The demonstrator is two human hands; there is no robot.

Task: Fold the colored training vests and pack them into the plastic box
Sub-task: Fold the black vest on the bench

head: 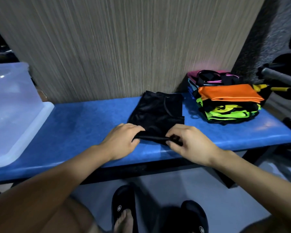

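Black vest (156, 113) lies limp on the bench (84, 120); left hand (123, 142) and right hand (190, 145) pinch its near hem, the best hold for soft, slippery, light mesh.

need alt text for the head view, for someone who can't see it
Seen from above, both hands, left hand and right hand, pinch the near edge of a black vest on a blue bench. A pile of vests, orange and neon green among them, sits at the right; a clear plastic box at the left.
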